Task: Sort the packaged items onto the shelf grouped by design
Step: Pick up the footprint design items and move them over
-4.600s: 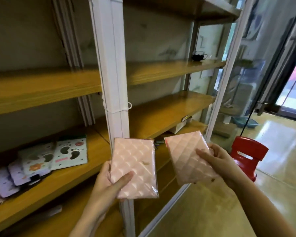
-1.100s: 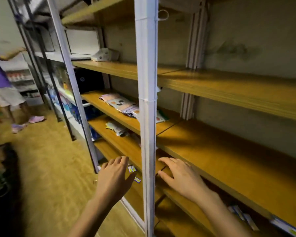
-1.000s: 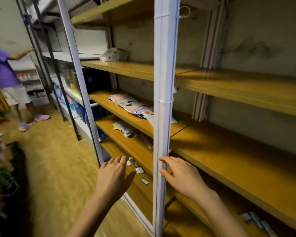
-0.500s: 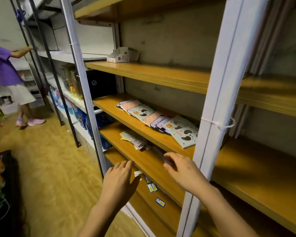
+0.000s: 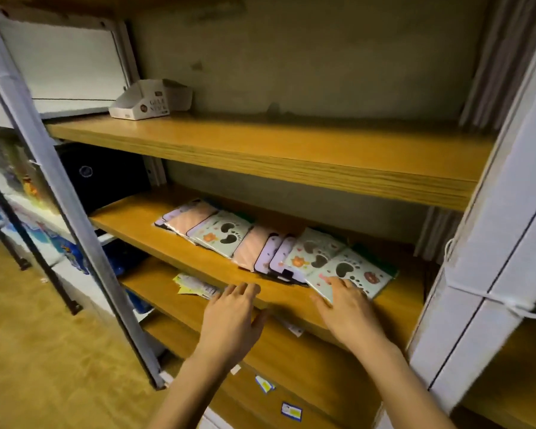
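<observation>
Your right hand [image 5: 348, 308] lay flat, fingers straight, touching the paw-print pack [image 5: 358, 270] right of centre. Your left hand [image 5: 229, 320] hovered lower centre, fingers loose, empty.

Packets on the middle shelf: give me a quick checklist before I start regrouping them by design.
1. Left hand free: ok, open, holding nothing.
2. Right hand free: ok, open, fingertips on the rightmost footprint packet.
3. Grouped by design: not ok; a pink packet and lilac packets lie between footprint ones.
4. Space on the shelf: ok, bare board left of the row.
5. Packets hidden under others: cannot tell.
</observation>
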{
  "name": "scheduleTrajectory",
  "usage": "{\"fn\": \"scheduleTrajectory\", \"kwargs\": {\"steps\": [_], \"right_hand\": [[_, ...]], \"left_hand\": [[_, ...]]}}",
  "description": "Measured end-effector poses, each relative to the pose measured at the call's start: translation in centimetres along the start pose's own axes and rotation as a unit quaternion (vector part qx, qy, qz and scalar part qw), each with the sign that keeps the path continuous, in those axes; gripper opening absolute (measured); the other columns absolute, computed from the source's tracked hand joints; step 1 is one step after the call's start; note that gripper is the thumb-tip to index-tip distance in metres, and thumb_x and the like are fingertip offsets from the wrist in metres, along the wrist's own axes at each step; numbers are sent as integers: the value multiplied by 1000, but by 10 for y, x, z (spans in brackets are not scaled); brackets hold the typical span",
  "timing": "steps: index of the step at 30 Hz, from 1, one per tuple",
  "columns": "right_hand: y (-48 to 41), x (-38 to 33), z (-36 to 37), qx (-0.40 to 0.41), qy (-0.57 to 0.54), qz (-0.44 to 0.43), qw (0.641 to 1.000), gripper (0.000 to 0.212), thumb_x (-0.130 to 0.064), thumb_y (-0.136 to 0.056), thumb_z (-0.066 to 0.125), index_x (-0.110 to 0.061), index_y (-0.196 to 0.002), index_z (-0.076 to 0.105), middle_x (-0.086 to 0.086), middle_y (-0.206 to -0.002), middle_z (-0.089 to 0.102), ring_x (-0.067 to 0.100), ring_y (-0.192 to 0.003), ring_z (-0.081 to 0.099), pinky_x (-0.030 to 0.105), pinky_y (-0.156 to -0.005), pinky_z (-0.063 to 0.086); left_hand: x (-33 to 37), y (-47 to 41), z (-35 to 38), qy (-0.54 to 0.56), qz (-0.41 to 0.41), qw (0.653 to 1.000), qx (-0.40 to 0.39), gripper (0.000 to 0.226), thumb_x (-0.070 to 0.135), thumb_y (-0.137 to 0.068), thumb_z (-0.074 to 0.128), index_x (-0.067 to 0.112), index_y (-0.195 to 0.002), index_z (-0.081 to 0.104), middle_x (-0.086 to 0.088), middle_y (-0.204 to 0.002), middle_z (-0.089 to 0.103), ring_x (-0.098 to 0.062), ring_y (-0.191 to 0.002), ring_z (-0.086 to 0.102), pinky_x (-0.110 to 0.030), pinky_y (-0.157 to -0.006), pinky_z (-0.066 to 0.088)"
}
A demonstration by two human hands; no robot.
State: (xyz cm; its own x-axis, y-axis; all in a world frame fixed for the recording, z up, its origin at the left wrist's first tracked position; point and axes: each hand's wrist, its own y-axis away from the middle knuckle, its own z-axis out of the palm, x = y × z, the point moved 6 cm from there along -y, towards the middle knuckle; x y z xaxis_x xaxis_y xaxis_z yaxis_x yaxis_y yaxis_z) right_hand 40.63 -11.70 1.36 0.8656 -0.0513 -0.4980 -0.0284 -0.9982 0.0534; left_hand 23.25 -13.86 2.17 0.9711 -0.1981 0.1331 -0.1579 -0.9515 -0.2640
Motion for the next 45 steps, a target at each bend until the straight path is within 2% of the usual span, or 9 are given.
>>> {"fn": "scheduleTrajectory", "kwargs": {"steps": [4,14,20,23,28,33,37,40,45], "right_hand": [[-9,25,-2,51,10,117,992,71,-55,-90,36,-17,-147,16,7,-155,19,28,-142,19,38,-110,31],[-35,20,2,80,55,352,931,112,-84,-69,31,-9,-147,4,18,-149,21,37,-132,27,40,-99,36],[-49,19,8,75,22,418,905,136,-82,-52,60,-12,-147,-7,18,-155,2,41,-139,11,49,-107,28],[-49,21,6,78,-21,443,893,142,-75,-47,70,-14,-147,-10,20,-153,7,40,-138,12,50,-107,29],[-42,22,6,163,-183,402,882,133,-35,-58,85,-20,-147,-13,19,-145,23,36,-130,34,43,-102,38],[-17,30,-5,286,-254,288,878,95,-8,-77,71,-28,-147,10,8,-133,50,23,-118,51,41,-92,51],[8,30,-14,313,-250,243,883,82,-4,-83,63,-26,-146,15,3,-131,53,8,-98,53,15,-60,47],[17,28,-14,323,-236,229,887,83,-7,-84,63,-30,-146,12,2,-133,52,10,-98,56,19,-57,52],[21,21,-14,325,-221,220,893,81,-7,-85,62,-30,-145,14,1,-130,55,7,-81,61,26,-61,58]], "left_hand": [[3,-46,5,44,60,997,17,40,45,-91,40,26,-126,43,7,-124,57,-14,-117,50,-27,-93,41],[-5,-111,15,112,197,974,-1,30,41,-90,43,27,-116,47,4,-114,61,-15,-108,55,-24,-83,42],[-19,-122,20,142,229,963,-15,32,43,-89,44,29,-118,46,6,-116,60,-13,-111,53,-24,-86,40],[-21,-124,21,150,234,960,-22,34,42,-89,45,27,-120,45,5,-117,60,-14,-111,53,-25,-88,41],[-22,-128,25,166,218,961,-39,33,37,-89,47,22,-118,47,-1,-114,61,-19,-110,53,-29,-86,45],[-10,-145,33,212,169,960,-69,30,31,-89,49,11,-112,48,-12,-107,63,-29,-103,56,-37,-77,47],[23,-158,53,135,147,968,-149,72,60,-79,53,6,-124,40,-17,-122,57,-33,-121,43,-37,-91,42],[41,-164,65,47,136,974,-173,113,84,-61,43,3,-137,26,-19,-137,44,-35,-129,33,-40,-99,33],[49,-176,79,22,142,970,-195,135,83,-52,54,7,-144,-10,-18,-154,5,-38,-139,14,-47,-110,19]]}}
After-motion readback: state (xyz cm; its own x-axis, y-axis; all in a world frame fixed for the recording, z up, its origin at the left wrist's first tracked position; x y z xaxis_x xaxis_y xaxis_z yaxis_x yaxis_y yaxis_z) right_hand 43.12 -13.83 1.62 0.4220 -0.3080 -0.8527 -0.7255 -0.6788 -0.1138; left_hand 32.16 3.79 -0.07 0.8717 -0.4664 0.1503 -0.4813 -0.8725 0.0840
